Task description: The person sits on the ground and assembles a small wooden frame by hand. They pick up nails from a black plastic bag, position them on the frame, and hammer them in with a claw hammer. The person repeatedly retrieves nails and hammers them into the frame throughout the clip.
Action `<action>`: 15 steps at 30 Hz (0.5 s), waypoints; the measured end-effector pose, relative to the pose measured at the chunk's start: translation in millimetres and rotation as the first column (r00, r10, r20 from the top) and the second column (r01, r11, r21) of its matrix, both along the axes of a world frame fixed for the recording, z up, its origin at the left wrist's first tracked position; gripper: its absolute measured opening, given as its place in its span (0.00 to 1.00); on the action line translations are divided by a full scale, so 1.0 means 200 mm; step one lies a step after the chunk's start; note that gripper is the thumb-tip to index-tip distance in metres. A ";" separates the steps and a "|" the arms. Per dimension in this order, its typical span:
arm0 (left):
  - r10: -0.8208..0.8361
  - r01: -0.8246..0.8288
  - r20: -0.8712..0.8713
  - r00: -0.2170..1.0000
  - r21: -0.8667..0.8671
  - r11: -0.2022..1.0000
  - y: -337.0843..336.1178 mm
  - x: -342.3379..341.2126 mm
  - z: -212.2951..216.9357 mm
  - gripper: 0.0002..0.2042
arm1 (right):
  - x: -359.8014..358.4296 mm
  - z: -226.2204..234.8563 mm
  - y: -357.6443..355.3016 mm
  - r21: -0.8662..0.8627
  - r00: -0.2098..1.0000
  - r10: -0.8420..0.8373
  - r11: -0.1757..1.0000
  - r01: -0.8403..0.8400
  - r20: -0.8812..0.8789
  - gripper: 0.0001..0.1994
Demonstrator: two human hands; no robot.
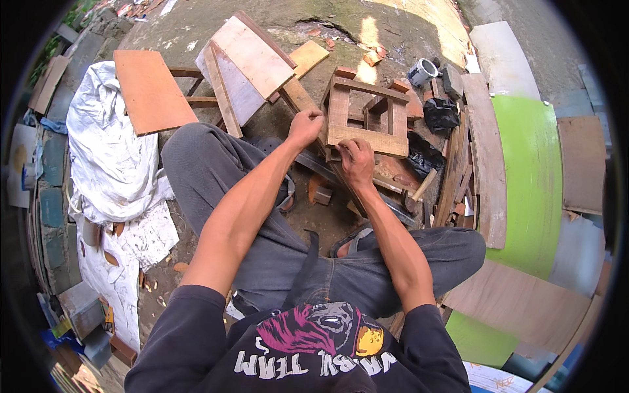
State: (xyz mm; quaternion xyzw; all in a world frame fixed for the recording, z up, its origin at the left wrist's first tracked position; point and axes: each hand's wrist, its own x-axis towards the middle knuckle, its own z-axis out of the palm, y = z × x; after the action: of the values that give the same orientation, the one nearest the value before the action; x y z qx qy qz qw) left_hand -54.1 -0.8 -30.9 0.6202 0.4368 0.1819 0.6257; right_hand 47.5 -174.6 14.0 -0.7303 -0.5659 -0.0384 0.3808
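In front of me stands a small wooden stool frame (370, 141), with rails around an open top and a crosspiece inside. My left hand (306, 128) is closed at its left side, fingers pinched together; whatever they hold is too small or hidden. Against the near rail, my right hand (357, 162) has its fingers curled in a pinch, and I cannot make out what is in them. Just behind my left hand a wooden board (298, 95) slants toward the frame. A hammer with a pale wooden handle (424, 185) lies to the right of my right hand.
An orange-topped stool (154, 92) and another wooden piece with a pale top (252, 52) lie at the far left. White cloth (108, 144) is heaped on the left. A paint can (422, 72), black plastic bags (440, 115) and a green panel (527, 183) are at right.
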 end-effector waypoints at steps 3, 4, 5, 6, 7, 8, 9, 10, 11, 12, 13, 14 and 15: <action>-0.015 -0.024 -0.088 0.996 -0.433 0.901 -0.08 -0.04 0.07 0.12 | -0.02 0.01 0.03 -0.033 0.996 0.026 0.999 -0.023 0.086 0.05; -0.044 -0.030 -0.131 0.990 -0.515 0.857 -0.10 -0.07 0.11 0.11 | -0.02 0.00 0.04 -0.056 0.993 0.037 0.998 -0.031 0.113 0.05; -0.065 -0.030 -0.156 0.986 -0.542 0.840 -0.10 -0.08 0.10 0.12 | -0.02 -0.01 0.05 -0.078 0.989 0.048 0.996 -0.038 0.140 0.05; -0.082 -0.008 -0.131 0.988 -0.572 0.820 -0.11 -0.09 0.11 0.12 | -0.02 -0.03 0.05 -0.079 0.988 0.046 0.996 -0.034 0.150 0.05; -0.096 0.013 -0.106 0.990 -0.600 0.800 -0.11 -0.10 0.11 0.12 | -0.02 -0.03 0.04 -0.078 0.986 0.045 0.996 -0.032 0.158 0.05; -0.111 0.036 -0.080 0.991 -0.626 0.779 -0.11 -0.11 0.11 0.12 | -0.02 -0.03 0.04 -0.077 0.985 0.042 0.997 -0.029 0.167 0.06; -0.109 0.054 -0.050 0.993 -0.624 0.780 -0.11 -0.10 0.11 0.13 | -0.01 -0.03 0.05 -0.077 0.984 0.061 0.996 -0.048 0.170 0.06; -0.080 0.038 -0.038 0.996 -0.638 0.769 -0.12 -0.10 0.11 0.13 | -0.01 -0.02 0.04 -0.082 0.984 0.078 0.994 -0.066 0.161 0.06; -0.054 0.023 -0.027 0.998 -0.652 0.758 -0.13 -0.10 0.11 0.13 | -0.01 -0.02 0.04 -0.087 0.984 0.094 0.993 -0.081 0.152 0.07; -0.028 0.011 -0.015 0.999 -0.666 0.746 -0.13 -0.11 0.11 0.13 | -0.01 -0.01 0.04 -0.093 0.984 0.108 0.991 -0.095 0.143 0.07; 0.012 -0.022 -0.020 1.000 -0.665 0.747 -0.14 -0.10 0.10 0.12 | 0.00 0.00 0.03 -0.096 0.981 0.130 0.988 -0.117 0.145 0.07; 0.015 -0.032 -0.032 0.999 -0.668 0.744 -0.14 -0.10 0.09 0.11 | 0.01 0.00 0.03 -0.092 0.979 0.138 0.988 -0.125 0.152 0.07; 0.017 -0.042 -0.044 0.999 -0.670 0.741 -0.14 -0.10 0.07 0.11 | 0.01 0.00 0.03 -0.088 0.977 0.146 0.987 -0.133 0.158 0.07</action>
State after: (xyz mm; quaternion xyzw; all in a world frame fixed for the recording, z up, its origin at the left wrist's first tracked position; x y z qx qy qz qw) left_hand -73.7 -28.9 -16.6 0.3498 0.4936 0.0115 0.7962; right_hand 49.1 -168.5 14.8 -0.6973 -0.6462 -0.0499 0.3062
